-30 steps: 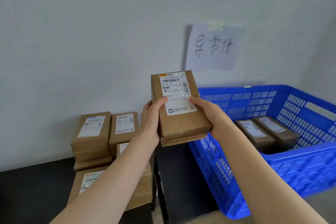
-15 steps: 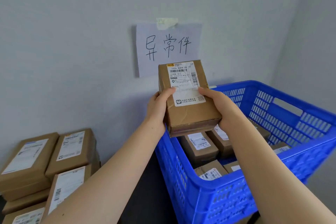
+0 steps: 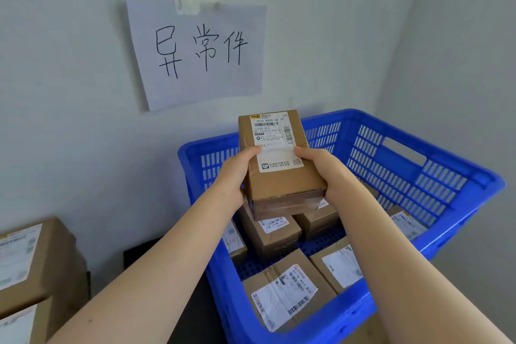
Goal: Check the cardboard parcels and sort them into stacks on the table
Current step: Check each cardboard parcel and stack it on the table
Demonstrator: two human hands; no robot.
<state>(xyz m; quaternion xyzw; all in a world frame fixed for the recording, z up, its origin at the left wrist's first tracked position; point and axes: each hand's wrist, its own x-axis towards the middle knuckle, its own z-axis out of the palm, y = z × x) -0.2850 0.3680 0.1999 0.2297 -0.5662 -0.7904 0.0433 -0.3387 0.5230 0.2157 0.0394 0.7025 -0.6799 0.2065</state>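
I hold a brown cardboard parcel [image 3: 282, 184] with a white shipping label, tilted label-up, above the middle of a blue plastic crate [image 3: 418, 176]. My left hand [image 3: 234, 176] grips its left side, thumb on the label. My right hand [image 3: 324, 170] grips its right side. Several more labelled parcels lie inside the crate, one at the near side [image 3: 287, 290] and one right under the held parcel [image 3: 275, 234]. A stack of parcels [image 3: 30, 268] stands at the far left on the dark table.
A handwritten paper sign [image 3: 198, 50] is taped to the grey wall above the crate. The dark table surface [image 3: 145, 254] shows between the left stack and the crate. A wall corner rises on the right behind the crate.
My view has swung right and both hands have carried the parcel from over the table gap to above the crate and lower. The left stacks have slid to the frame's edge.
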